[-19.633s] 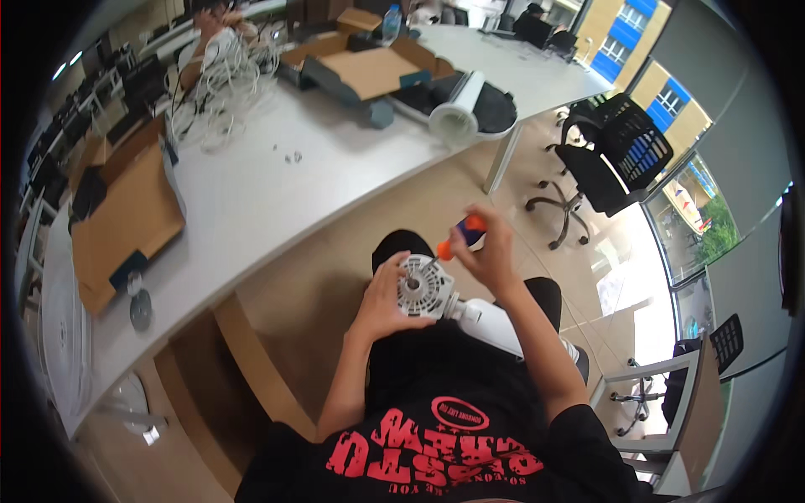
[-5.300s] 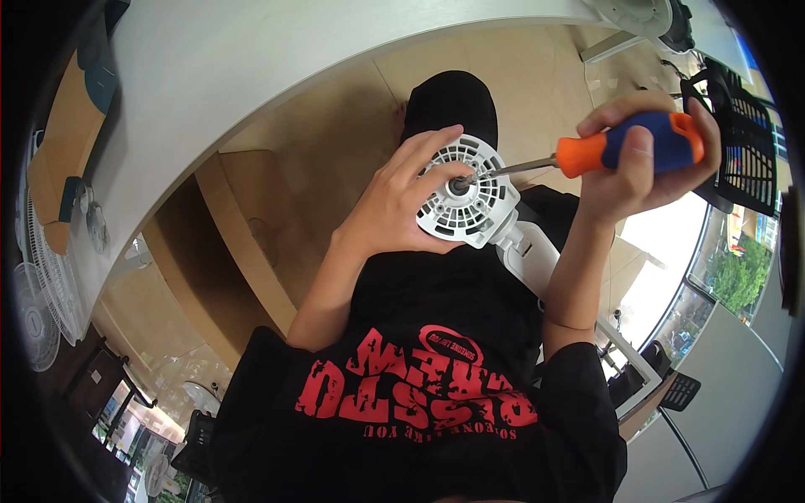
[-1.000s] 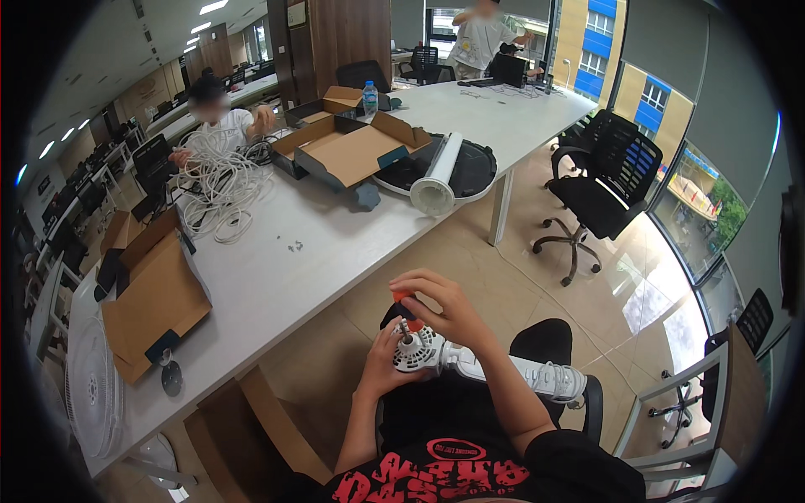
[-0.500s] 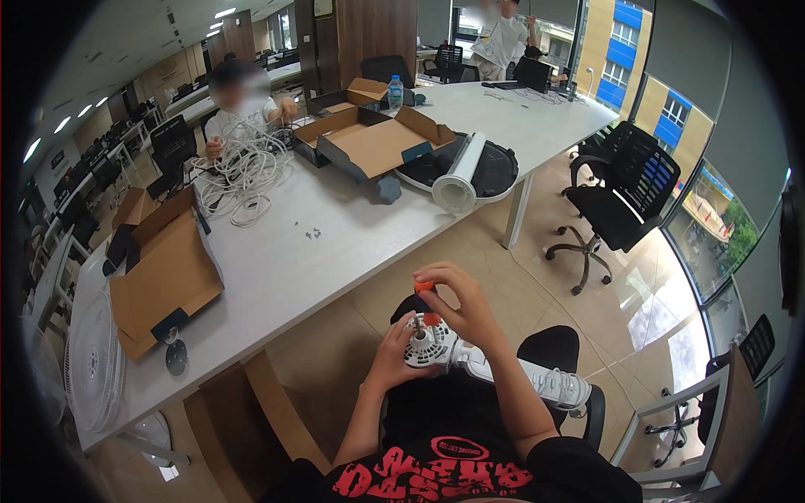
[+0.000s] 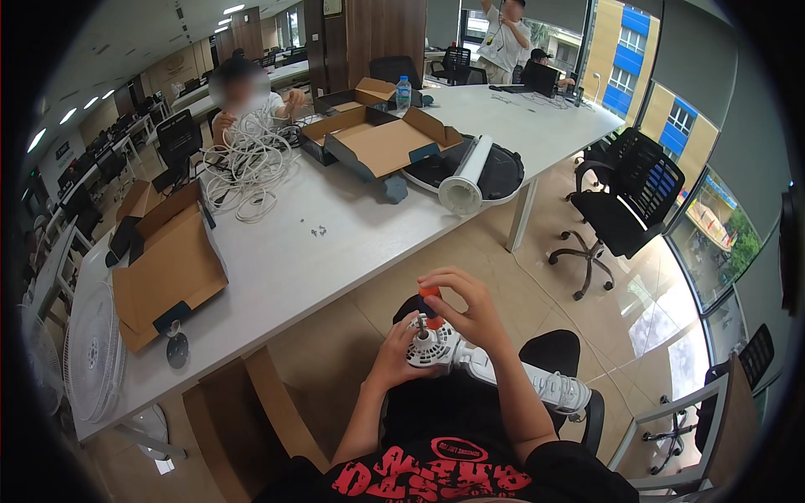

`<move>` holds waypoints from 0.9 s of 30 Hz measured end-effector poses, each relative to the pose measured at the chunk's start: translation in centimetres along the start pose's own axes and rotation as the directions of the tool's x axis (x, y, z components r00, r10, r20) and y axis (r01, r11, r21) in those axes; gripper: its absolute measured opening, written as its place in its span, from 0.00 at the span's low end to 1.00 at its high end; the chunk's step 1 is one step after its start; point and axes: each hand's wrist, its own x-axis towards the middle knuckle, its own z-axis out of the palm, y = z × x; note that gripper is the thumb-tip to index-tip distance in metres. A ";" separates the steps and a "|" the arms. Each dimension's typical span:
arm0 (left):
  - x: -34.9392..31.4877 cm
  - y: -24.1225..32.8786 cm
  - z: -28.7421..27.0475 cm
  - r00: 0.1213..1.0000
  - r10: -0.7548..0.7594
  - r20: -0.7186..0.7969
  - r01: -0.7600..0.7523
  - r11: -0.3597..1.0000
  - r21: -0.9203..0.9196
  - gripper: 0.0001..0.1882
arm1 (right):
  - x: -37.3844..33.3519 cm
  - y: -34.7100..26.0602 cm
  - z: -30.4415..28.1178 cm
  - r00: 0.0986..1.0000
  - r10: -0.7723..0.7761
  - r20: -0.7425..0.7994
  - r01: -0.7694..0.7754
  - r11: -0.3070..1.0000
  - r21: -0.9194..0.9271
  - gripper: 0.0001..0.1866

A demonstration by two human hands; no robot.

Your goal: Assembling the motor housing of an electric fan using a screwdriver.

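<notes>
1. White table (image 5: 277,281) runs diagonally across the view, beyond the person's knees.
2. Black mesh office chair (image 5: 625,197) stands on the tiled floor near the table's right end.
3. Brown open cardboard box (image 5: 172,281) lies at the table's left side, with a white wire fan guard (image 5: 94,356) beside it.
4. White cables (image 5: 251,172) sit in a tangled heap on the far side, a co-worker's hands at them.
5. White fan body (image 5: 495,369) lies across the person's lap, below the table's near edge; its round slotted motor housing (image 5: 433,350) faces up.
6. Left hand (image 5: 392,356) has its fingers curled on the motor housing's left rim, gripping it.
7. Right hand (image 5: 465,306) is above, fingers closed around the handle of an orange and dark screwdriver (image 5: 428,304), held roughly upright; its tip is too small to make out.
8. Small metallic bits (image 5: 319,230) lie loose on the tabletop.
</notes>
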 end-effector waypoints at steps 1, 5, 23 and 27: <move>0.1 0.0 0.0 1.000 -0.007 -0.007 0.007 1.000 -0.001 0.49 | -0.1 -0.1 0.1 1.000 0.005 0.011 -0.005 1.000 -0.007 0.13; 0.2 -0.1 0.0 1.000 -0.016 0.014 0.017 0.998 -0.060 0.50 | -0.3 -0.5 0.6 0.997 0.076 -0.032 -0.079 0.990 -0.114 0.13; 0.1 0.2 -0.1 1.000 -0.020 0.002 0.020 0.997 -0.070 0.52 | 0.0 -0.5 0.8 0.996 -0.032 -0.081 0.026 0.997 -0.073 0.11; -0.1 0.3 -0.3 1.000 0.015 -0.007 -0.016 0.999 -0.042 0.54 | 0.0 -0.5 0.3 0.999 -0.033 -0.036 0.034 0.999 0.008 0.11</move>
